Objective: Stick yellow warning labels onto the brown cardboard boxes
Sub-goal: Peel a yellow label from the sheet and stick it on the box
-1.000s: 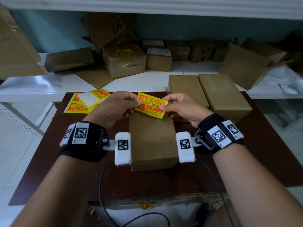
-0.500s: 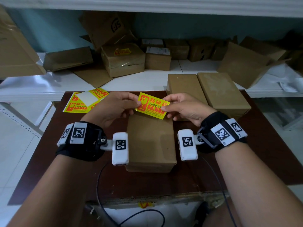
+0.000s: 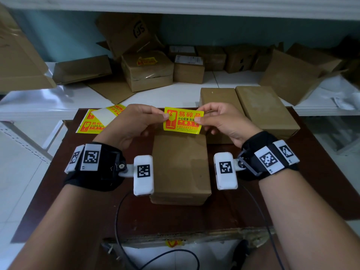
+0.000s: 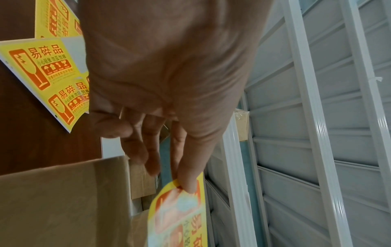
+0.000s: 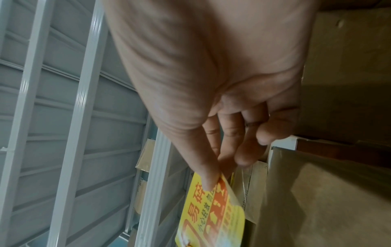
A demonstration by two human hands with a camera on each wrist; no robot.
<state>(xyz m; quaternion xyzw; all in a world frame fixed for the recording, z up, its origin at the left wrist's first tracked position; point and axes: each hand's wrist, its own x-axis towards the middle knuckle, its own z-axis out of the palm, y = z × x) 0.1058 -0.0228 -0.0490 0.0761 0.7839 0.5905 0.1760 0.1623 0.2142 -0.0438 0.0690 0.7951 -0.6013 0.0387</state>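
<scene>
A yellow warning label [image 3: 182, 120] with red print hangs in the air above the far end of a brown cardboard box [image 3: 180, 168] on the dark table. My left hand [image 3: 136, 124] pinches its left edge between thumb and forefinger, and my right hand [image 3: 222, 121] pinches its right edge. The left wrist view shows the thumb on the label [image 4: 180, 215] beside the box [image 4: 63, 203]. In the right wrist view the label [image 5: 213, 210] is pinched over the same box [image 5: 325, 205]. A sheet of more labels [image 3: 97, 121] lies at the table's far left.
Two more brown boxes [image 3: 220, 102] [image 3: 266, 110] stand side by side at the table's [image 3: 292, 191] far right. A white shelf [image 3: 78, 100] behind holds several cardboard boxes, one bearing a yellow label [image 3: 147, 61]. A black cable [image 3: 120, 221] hangs over the near edge.
The label has turned from tilted to nearly level between my hands. Both hands keep their pinch and have barely shifted.
</scene>
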